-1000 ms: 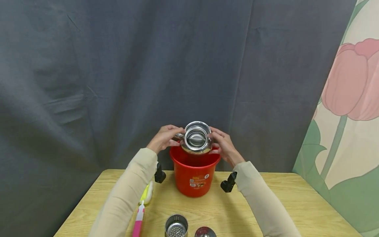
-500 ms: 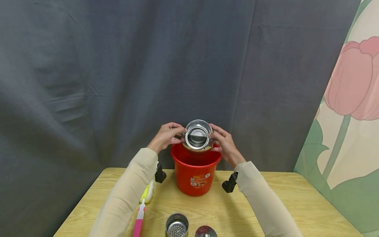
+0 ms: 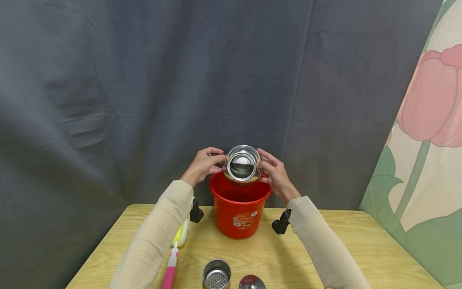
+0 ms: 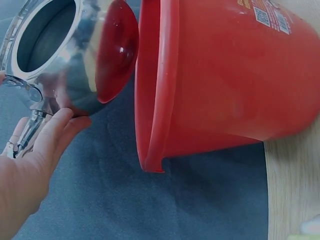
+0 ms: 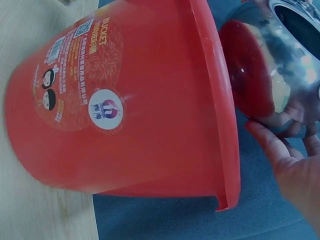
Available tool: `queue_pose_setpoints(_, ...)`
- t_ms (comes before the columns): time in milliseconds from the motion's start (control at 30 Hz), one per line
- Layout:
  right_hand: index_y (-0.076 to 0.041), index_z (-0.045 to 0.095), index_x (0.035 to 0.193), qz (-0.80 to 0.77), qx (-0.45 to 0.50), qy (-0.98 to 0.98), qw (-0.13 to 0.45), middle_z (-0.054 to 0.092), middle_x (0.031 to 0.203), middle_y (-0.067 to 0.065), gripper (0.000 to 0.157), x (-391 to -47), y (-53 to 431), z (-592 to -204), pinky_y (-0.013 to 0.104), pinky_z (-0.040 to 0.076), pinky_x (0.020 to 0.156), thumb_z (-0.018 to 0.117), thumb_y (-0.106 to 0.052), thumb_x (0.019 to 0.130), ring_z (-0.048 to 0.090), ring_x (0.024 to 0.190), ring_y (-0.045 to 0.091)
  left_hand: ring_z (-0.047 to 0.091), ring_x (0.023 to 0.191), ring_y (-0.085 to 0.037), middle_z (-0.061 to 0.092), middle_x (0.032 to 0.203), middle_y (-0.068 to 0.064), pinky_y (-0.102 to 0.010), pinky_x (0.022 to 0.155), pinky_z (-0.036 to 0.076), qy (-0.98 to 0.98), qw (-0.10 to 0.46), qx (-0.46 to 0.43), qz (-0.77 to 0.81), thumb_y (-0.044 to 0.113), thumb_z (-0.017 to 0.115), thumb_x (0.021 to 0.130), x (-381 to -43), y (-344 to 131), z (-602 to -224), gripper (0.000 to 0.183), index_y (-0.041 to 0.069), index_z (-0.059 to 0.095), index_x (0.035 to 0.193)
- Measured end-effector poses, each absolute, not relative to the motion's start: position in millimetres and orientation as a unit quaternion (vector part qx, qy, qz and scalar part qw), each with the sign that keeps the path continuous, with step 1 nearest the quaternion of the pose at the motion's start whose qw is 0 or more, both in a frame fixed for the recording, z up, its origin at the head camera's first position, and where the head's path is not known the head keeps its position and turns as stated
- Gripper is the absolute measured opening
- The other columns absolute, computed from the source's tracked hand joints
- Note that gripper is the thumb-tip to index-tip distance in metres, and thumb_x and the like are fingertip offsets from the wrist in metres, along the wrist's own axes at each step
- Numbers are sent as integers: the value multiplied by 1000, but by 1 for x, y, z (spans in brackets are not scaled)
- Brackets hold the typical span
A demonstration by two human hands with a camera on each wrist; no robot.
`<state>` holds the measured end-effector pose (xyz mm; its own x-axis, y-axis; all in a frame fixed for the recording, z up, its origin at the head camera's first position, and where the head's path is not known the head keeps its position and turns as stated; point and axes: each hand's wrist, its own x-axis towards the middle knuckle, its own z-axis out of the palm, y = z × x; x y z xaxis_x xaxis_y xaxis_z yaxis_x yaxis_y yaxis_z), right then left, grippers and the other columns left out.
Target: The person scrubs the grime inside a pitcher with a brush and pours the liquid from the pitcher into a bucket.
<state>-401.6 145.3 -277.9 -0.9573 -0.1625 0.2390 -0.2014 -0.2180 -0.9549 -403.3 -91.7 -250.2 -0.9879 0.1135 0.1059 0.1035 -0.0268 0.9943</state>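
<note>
A shiny stainless-steel teapot (image 3: 239, 180) without its lid is held over the red bucket (image 3: 234, 222), its round opening turned toward the head camera. My left hand (image 3: 203, 166) holds it on the left, fingers bent at its metal handle (image 4: 31, 131) and touching the body. On the other side my right hand (image 3: 278, 177) grips the body, thumb near the rim and fingers underneath. In the right wrist view, the teapot's belly (image 5: 292, 75) mirrors the red of the bucket. What lies in the pot's dark inside cannot be made out.
A perforated metal strainer cup (image 3: 217, 277) and a round metal lid (image 3: 252, 282) sit near the front of the wooden table (image 3: 343, 241). A pink-handled brush (image 3: 171, 267) lies at left, partly behind my left sleeve. A dark curtain (image 3: 180, 80) hangs behind.
The teapot stays in both hands above the bucket, its tilt shifting slightly and the bright and dark patches inside changing. The whole head view has drifted a little.
</note>
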Motion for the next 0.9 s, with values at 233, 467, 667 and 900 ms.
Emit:
queue_pose_setpoints(233,-14,42,142,765,160,-624,18,54,127,3,61,-402,147,-277,28,48,62,56,-2,83,60,87,15,65,69,-22,63,98,-13,-47,87,48,685,-5,85,724,8,72,78,-404,-91,-251,43,0,56,117)
queue_pose_setpoints(467,-15,45,140,772,164,-613,22,53,128,3,61,-399,149,-276,29,50,64,54,1,83,58,91,15,65,71,-20,63,98,-13,-46,86,49,678,-13,91,729,6,73,78,-403,-88,-251,42,0,57,116)
queue_pose_setpoints(667,-12,40,142,772,172,-612,26,51,131,5,63,-399,151,-275,31,52,69,53,3,82,56,101,19,66,74,-20,62,101,-14,-45,86,49,679,-20,102,726,6,74,77,-402,-88,-252,42,1,57,116)
queue_pose_setpoints(900,-14,45,140,774,177,-606,32,52,131,4,62,-398,152,-277,34,53,75,53,5,81,55,104,22,66,79,-20,60,104,-15,-40,82,52,679,-31,110,725,5,74,77,-401,-86,-255,41,1,59,114)
